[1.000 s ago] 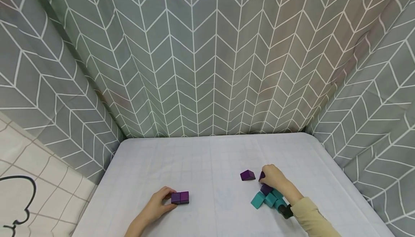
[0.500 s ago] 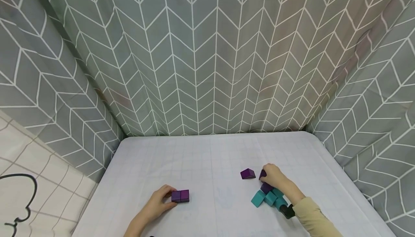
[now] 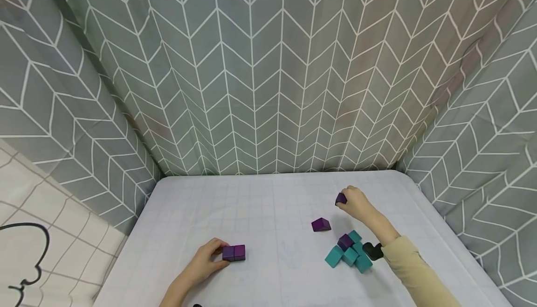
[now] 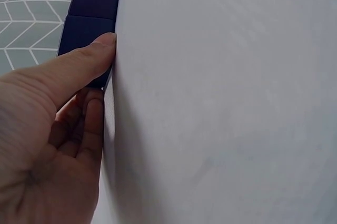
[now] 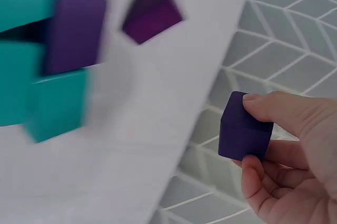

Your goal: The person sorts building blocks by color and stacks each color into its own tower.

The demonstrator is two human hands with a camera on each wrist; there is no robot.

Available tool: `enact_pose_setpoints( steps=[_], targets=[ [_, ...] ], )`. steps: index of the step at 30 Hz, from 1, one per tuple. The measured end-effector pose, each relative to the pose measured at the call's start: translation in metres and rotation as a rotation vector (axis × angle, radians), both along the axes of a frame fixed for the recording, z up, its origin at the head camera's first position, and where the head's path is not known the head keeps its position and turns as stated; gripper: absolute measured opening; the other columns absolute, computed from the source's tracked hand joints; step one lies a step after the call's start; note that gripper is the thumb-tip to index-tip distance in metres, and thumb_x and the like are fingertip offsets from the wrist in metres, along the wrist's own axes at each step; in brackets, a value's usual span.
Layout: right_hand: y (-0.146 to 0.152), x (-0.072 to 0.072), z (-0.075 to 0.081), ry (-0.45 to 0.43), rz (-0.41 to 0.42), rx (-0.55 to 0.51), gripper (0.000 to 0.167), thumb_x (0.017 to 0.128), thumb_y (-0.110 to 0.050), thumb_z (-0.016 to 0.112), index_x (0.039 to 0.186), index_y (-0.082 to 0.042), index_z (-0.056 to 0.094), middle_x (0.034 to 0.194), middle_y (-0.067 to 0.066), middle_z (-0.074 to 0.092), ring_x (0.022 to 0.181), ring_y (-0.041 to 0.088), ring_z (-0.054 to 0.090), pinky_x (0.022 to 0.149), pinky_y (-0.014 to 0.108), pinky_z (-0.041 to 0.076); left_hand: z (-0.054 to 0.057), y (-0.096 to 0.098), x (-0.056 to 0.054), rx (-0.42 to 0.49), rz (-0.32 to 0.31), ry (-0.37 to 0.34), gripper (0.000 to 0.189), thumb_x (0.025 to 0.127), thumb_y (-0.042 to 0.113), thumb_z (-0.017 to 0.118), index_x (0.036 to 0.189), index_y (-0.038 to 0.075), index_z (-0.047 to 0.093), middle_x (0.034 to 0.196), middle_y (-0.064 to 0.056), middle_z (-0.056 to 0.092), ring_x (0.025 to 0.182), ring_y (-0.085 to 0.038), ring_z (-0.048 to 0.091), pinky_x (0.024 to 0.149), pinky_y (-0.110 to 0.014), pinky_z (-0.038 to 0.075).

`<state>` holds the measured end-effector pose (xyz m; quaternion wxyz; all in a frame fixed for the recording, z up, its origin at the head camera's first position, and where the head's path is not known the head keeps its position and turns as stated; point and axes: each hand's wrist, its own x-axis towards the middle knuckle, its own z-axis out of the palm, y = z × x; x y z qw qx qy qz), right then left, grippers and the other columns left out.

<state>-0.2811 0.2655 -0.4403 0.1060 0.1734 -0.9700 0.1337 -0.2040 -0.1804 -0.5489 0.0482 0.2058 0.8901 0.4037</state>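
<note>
My left hand [image 3: 205, 261] pinches the nearer of two purple cubes [image 3: 228, 253] between thumb and fingers; the second purple cube [image 3: 239, 252] sits flush against it on the right. In the left wrist view the thumb lies along the near dark cube [image 4: 87, 31]. On the right, my right hand [image 3: 356, 203] holds another purple cube [image 3: 340, 198] by thumb and fingertips, beyond the block group. The right wrist view shows that purple cube [image 5: 243, 132] gripped at its upper and lower sides.
Several teal blocks [image 3: 350, 256] are bunched at the right of the white-covered table [image 3: 272, 204], with a purple cube [image 3: 345, 241] among them. A purple triangular prism [image 3: 320, 224] lies just behind that group. Patterned curtains [image 3: 268, 111] surround the table.
My right hand has moved away from beside the teal group toward the table's far side, carrying the purple cube. The left hand and its pair of cubes stay in place.
</note>
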Motion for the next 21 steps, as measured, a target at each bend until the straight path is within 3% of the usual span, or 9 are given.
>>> enact_pose_setpoints(
  steps=[5,11,16,21],
  targets=[
    [-0.030,-0.009,0.025,0.084,0.078,-0.011,0.022,0.072,-0.009,0.072,0.077,0.008,0.058,0.071,0.011,0.051,0.065,0.020,0.049,0.053,0.030,0.043,0.000,-0.001,0.000,0.001,-0.004,0.005,0.033,0.075,0.026,0.070,0.103,0.016,0.055,0.101,0.007,0.054,0.094,-0.014,0.055,0.083,-0.029,0.047],
    [-0.080,-0.008,0.044,0.113,0.173,-0.055,0.027,0.074,-0.010,0.071,0.089,0.009,0.058,0.079,0.011,0.052,0.074,0.021,0.049,0.060,0.030,0.046,-0.002,-0.002,0.001,0.000,-0.007,0.002,0.033,0.075,0.024,0.070,0.103,0.015,0.056,0.100,0.008,0.054,0.093,-0.013,0.055,0.083,-0.027,0.047],
    [-0.126,-0.006,0.037,0.151,0.294,-0.055,0.025,0.076,-0.010,0.069,0.090,0.008,0.058,0.081,0.010,0.051,0.077,0.021,0.048,0.064,0.029,0.046,-0.001,-0.002,0.001,0.003,-0.005,0.003,0.033,0.075,0.023,0.070,0.103,0.015,0.056,0.100,0.007,0.054,0.094,-0.013,0.055,0.083,-0.028,0.047],
    [-0.168,0.004,0.021,0.124,0.394,-0.054,0.023,0.078,-0.012,0.067,0.090,0.005,0.059,0.080,0.006,0.050,0.076,0.017,0.046,0.064,0.026,0.044,0.000,-0.001,0.001,0.013,-0.004,0.001,0.033,0.075,0.022,0.071,0.104,0.015,0.056,0.100,0.007,0.054,0.093,-0.012,0.055,0.082,-0.028,0.047]
  ],
)
